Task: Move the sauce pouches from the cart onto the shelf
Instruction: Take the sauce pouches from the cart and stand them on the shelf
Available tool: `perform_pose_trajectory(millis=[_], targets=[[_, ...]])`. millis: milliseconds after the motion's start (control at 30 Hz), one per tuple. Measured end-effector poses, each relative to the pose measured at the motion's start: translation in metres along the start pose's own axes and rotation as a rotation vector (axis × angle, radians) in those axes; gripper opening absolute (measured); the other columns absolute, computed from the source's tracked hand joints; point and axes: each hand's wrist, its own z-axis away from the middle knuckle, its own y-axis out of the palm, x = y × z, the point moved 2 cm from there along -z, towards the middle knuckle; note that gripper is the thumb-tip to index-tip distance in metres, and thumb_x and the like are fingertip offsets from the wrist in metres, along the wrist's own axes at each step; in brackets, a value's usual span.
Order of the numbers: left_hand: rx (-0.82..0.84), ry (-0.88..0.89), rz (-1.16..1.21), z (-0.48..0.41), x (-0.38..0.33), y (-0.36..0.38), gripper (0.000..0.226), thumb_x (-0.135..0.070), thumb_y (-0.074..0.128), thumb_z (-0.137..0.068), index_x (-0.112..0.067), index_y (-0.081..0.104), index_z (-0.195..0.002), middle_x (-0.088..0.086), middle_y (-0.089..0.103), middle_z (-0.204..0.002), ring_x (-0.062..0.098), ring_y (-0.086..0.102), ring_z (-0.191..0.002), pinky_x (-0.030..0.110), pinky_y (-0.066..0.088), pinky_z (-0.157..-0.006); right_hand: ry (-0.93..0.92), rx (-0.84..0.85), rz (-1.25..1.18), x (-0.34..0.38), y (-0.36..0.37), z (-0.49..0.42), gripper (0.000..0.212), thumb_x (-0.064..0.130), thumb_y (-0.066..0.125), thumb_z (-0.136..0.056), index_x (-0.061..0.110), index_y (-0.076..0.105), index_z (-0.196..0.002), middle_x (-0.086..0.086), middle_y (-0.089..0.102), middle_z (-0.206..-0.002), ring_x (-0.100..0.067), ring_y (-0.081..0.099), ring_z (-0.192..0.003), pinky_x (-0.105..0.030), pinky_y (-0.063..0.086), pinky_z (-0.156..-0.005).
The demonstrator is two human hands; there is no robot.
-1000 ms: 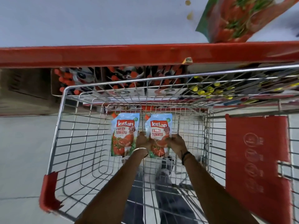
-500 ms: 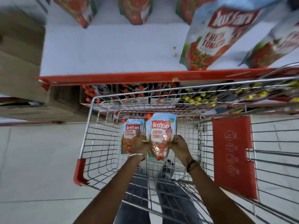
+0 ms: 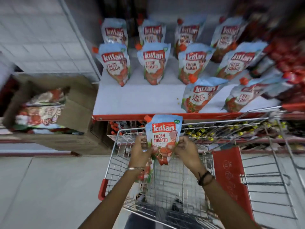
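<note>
A light-blue and red tomato sauce pouch (image 3: 163, 134) is held upright above the wire cart (image 3: 165, 179), just below the shelf's red front edge (image 3: 125, 116). My left hand (image 3: 140, 152) grips its lower left side and my right hand (image 3: 186, 151) grips its lower right side. A second pouch (image 3: 145, 172) lies in the cart, mostly hidden under my left wrist. Several matching pouches (image 3: 153, 63) stand in rows on the white shelf (image 3: 132, 100), with bare shelf at the front left.
An open cardboard box (image 3: 49, 109) with more pouches sits left of the shelf. Bottles with red and yellow caps (image 3: 198, 134) fill the lower shelf behind the cart. A red panel (image 3: 229, 172) hangs on the cart's right side. Grey floor lies to the left.
Both hands have lifted one pouch up out of the cart toward the shelf edge. The other pouch stayed in the cart. My view has tilted up, showing the stocked shelf.
</note>
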Motion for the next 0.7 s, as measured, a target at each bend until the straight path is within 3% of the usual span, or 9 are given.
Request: perform_pose_trajectory(millis=[67,167,367,433,500,567,700], targets=[[-0.02,0.057,0.043,-0.004,-0.022,-0.008,0.04,0.001,0.073,-0.07,-0.024,0.05,-0.091,-0.001,0.065,-0.09,0.018,0.064,-0.085,0.025,0.055,-0.069,-0.059,-0.042,-0.01,0.026,0.004,0.001,0.023,0.006,0.071,-0.078,0.015,0.054,-0.091,0.002,0.064,-0.088,0.001,0.062,-0.074,-0.013,0.051,-0.057],[-0.067,0.154,0.091,-0.013,-0.056,-0.019,0.043,0.002,0.073,-0.068,-0.027,0.05,-0.089,0.002,0.065,-0.091,0.02,0.065,-0.085,0.036,0.058,-0.067,-0.181,-0.111,0.047,0.061,0.011,-0.001,0.022,0.008,0.069,-0.08,0.015,0.052,-0.092,0.008,0.062,-0.083,0.007,0.059,-0.069,-0.004,0.047,-0.052],[-0.122,0.323,0.14,-0.049,-0.116,-0.035,0.042,0.008,0.069,-0.069,-0.014,0.045,-0.096,-0.008,0.056,-0.09,0.007,0.057,-0.083,0.01,0.051,-0.058,-0.391,-0.284,0.024,0.108,0.031,-0.034,0.023,0.006,0.068,-0.08,0.013,0.05,-0.093,0.002,0.061,-0.092,-0.002,0.058,-0.084,-0.004,0.048,-0.06],[-0.127,0.358,0.136,-0.064,-0.125,-0.035,0.042,0.008,0.068,-0.07,-0.019,0.045,-0.092,-0.011,0.054,-0.09,0.009,0.057,-0.085,0.009,0.052,-0.057,-0.433,-0.355,0.018,0.113,0.037,-0.048,0.022,0.007,0.068,-0.08,0.013,0.049,-0.09,-0.007,0.06,-0.097,-0.012,0.057,-0.091,-0.007,0.047,-0.065],[-0.139,0.377,0.127,-0.078,-0.127,-0.034,0.041,0.008,0.067,-0.07,-0.022,0.045,-0.089,-0.01,0.055,-0.09,0.014,0.057,-0.086,0.007,0.05,-0.059,-0.457,-0.391,0.001,0.115,0.042,-0.061,0.02,0.005,0.067,-0.081,0.006,0.051,-0.093,-0.005,0.058,-0.095,-0.01,0.056,-0.088,-0.004,0.044,-0.066],[-0.153,0.384,0.115,-0.089,-0.125,-0.032,0.037,0.008,0.066,-0.07,-0.015,0.046,-0.091,-0.001,0.057,-0.092,0.017,0.056,-0.087,0.003,0.048,-0.06,-0.458,-0.405,-0.002,0.113,0.044,-0.073,0.02,0.003,0.065,-0.082,-0.001,0.052,-0.096,-0.003,0.057,-0.092,-0.004,0.056,-0.086,0.003,0.041,-0.063],[-0.151,0.371,0.076,-0.105,-0.112,-0.025,0.035,0.008,0.066,-0.07,-0.01,0.044,-0.091,0.006,0.056,-0.094,0.018,0.055,-0.087,0.001,0.045,-0.063,-0.449,-0.391,-0.003,0.099,0.044,-0.091,0.022,0.002,0.064,-0.083,-0.005,0.051,-0.099,-0.011,0.059,-0.097,-0.013,0.058,-0.087,0.002,0.044,-0.064]])
